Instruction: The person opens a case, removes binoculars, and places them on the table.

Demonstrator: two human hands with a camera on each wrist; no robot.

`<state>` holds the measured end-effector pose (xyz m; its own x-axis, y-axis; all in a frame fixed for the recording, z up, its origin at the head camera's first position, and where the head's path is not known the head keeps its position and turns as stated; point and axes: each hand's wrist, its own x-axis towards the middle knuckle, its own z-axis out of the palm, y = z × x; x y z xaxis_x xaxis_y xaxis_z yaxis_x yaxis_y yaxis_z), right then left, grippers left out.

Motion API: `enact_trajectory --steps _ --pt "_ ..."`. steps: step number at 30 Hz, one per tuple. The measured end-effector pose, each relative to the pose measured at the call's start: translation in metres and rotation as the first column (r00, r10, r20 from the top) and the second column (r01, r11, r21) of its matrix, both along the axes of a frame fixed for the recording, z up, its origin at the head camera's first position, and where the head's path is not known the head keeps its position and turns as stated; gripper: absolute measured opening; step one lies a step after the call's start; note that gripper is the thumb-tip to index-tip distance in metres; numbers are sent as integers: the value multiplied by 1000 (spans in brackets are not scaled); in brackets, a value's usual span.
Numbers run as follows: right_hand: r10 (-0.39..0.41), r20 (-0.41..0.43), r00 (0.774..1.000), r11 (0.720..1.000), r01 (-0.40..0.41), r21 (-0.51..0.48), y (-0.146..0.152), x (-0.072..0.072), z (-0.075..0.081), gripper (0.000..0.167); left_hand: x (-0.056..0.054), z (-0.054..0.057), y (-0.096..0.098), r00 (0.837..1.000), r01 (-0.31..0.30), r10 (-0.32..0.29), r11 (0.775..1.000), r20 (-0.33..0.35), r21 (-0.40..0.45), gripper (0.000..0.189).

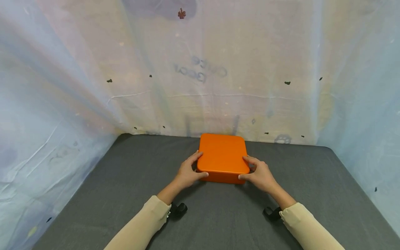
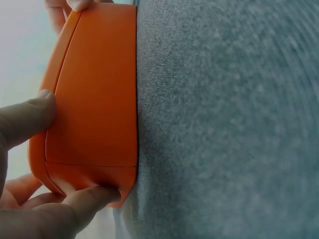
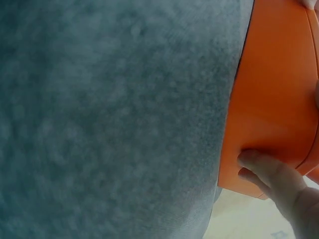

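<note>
So, from the left: pale patterned sheeting (image 1: 40, 149) drops beside the dark grey cloth-covered table (image 1: 125, 180), then comes a cream left sleeve (image 1: 139, 225) with a black wrist device (image 1: 179, 210) under the cuff. And the left hand (image 1: 186, 172) grips the near left corner, thumb on the near wall, fingers along the left side! Centre stage, on the table's far part, sits the orange lidded box (image 1: 222, 152), flat, broad top up, one wall facing the person; its outline is squarish, so a long axis is hard to call. Sheeting hangs just behind it. Now the right hand (image 1: 260, 174), gripping the near right corner, both hands partly covering the sides. Further right, a second black device (image 1: 272, 213), the right sleeve (image 1: 309, 224), and more sheeting.
</note>
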<state>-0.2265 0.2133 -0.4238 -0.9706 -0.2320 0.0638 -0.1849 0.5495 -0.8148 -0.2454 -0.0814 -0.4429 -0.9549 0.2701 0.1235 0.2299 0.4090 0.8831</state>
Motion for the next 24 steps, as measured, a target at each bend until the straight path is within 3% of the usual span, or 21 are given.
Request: enact_trajectory --steps 8,24 --pt "8 0 1000 1000 -8 -11 -1 -1 -1 81 0 1 2 1000 -30 30 999 0 -31 84" --pt "18 -13 1000 1000 -19 -23 -2 3 -1 80 1 -2 2 999 -43 42 999 6 12 83"
